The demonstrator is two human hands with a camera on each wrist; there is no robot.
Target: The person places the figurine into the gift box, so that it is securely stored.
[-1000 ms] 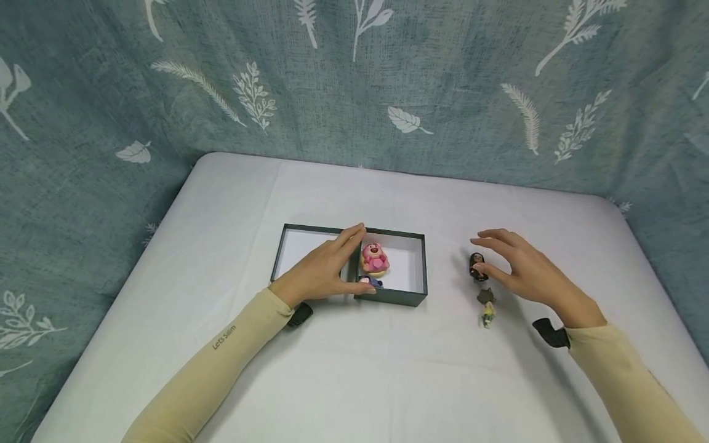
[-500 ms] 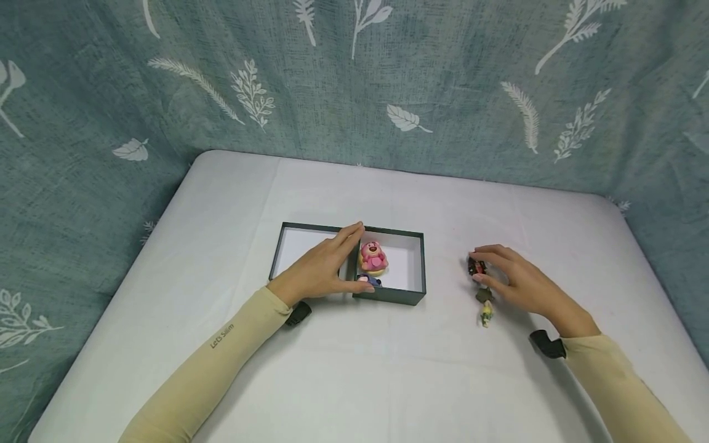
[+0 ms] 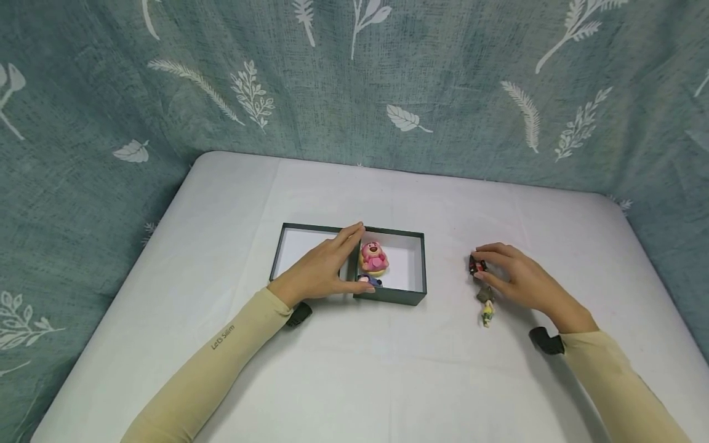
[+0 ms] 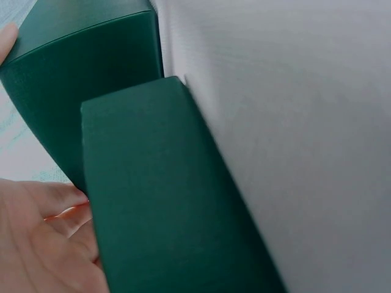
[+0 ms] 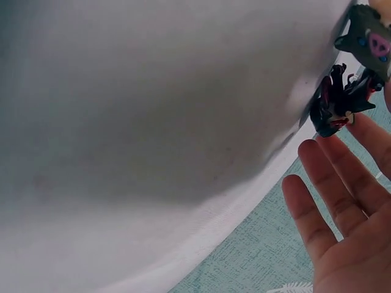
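Observation:
In the head view my left hand (image 3: 318, 264) spans a dark green open-topped box (image 3: 390, 296), thumb at its near wall and fingers at its far wall. Inside, by the left wall, sit a pink bear figurine (image 3: 373, 257) and a small blue figurine (image 3: 370, 281), partly covered by my thumb. My right hand (image 3: 526, 280) pinches a small black-and-red figurine (image 3: 477, 266) between thumb and fingers, low at the white tabletop. Just nearer lies a yellow-green figurine with a brown-grey hat (image 3: 487, 311); its grey top with a pink patch (image 5: 369, 39) shows in the right wrist view.
A second open-topped box (image 3: 301, 240), white inside, stands directly left of the first, partly hidden under my left hand. The left wrist view shows the green outer walls (image 4: 153, 183). White cloth covers the table (image 3: 399, 381); a teal leaf-patterned curtain (image 3: 354, 92) hangs behind it.
My right hand has come down and closed its thumb and fingers on the black figurine, which has turned, showing red. My left hand stays at the box.

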